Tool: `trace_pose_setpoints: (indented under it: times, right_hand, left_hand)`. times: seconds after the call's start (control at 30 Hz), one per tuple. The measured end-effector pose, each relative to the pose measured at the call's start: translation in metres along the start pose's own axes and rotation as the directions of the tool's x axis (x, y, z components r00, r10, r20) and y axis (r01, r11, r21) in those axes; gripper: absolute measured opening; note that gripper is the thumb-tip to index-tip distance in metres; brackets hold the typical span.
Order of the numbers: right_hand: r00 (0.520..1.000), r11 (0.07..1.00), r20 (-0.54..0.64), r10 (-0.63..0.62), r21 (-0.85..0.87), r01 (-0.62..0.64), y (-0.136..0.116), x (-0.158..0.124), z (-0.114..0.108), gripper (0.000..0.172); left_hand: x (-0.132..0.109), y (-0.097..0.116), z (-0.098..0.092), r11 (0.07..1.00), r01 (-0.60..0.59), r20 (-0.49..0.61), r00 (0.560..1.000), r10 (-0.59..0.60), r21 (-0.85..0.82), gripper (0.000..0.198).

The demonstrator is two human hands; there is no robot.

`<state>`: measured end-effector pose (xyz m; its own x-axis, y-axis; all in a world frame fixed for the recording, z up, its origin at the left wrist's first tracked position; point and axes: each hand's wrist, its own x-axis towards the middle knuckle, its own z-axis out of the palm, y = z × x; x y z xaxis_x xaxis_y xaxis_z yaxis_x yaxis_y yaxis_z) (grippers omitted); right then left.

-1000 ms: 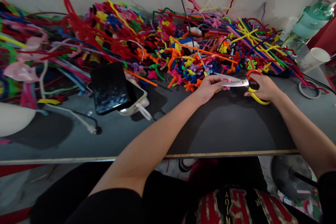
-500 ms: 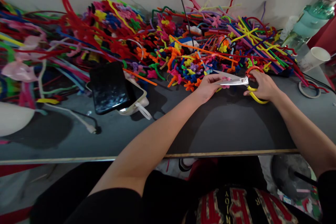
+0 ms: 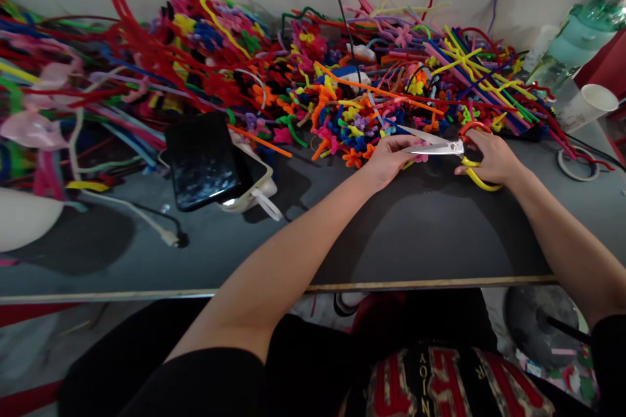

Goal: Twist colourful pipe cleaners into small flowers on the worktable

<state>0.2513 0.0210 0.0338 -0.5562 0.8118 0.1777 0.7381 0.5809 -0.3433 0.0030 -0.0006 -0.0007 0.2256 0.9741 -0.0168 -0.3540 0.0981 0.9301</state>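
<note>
My right hand (image 3: 491,153) grips a pair of scissors (image 3: 443,148) with one orange-red and one yellow handle. The blades stand apart and point left. My left hand (image 3: 386,159) is pinched on a small pink pipe-cleaner flower (image 3: 421,151), which sits between or beside the blades; I cannot tell which. A bit of yellow-green shows just under the flower. Close behind the left hand lies a heap of small pipe-cleaner flowers (image 3: 355,124) in orange, blue, yellow and purple.
Bundles of long pipe cleaners (image 3: 469,68) line the wall. A black phone (image 3: 203,159) rests on a pale-cased device at left, near a white cable (image 3: 147,218). To the right are a paper cup (image 3: 589,107), a bottle (image 3: 572,45) and a tape roll (image 3: 577,164).
The scissor blades have come slightly closer together around the pink flower. Both hands stay in nearly the same place; the view has shifted very slightly.
</note>
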Motion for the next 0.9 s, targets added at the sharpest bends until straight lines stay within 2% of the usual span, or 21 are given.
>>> trace_pose_setpoints:
  times: [0.43, 0.73, 0.9]
  right_hand:
    - [1.0, 1.0, 0.019, 0.001, 0.027, -0.002, 0.0015, -0.0003, 0.001, 0.056]
    - [0.998, 0.999, 0.037, 0.046, 0.023, -0.047, -0.0026, 0.0006, -0.0009, 0.049]
    - [1.0, 0.999, -0.011, 0.026, 0.046, -0.026, -0.0014, 0.0, -0.0003, 0.058]
  left_hand:
    - [-0.0021, 0.0057, 0.0036, 0.998, 0.043, -0.028, 0.999, -0.041, 0.048, 0.008]
    - [0.0, 0.0017, 0.0003, 0.998, 0.015, -0.005, 1.0, -0.015, 0.064, 0.01]
    - [0.0011, 0.0005, -0.0011, 0.999, 0.011, -0.031, 0.999, -0.01, 0.04, 0.008]
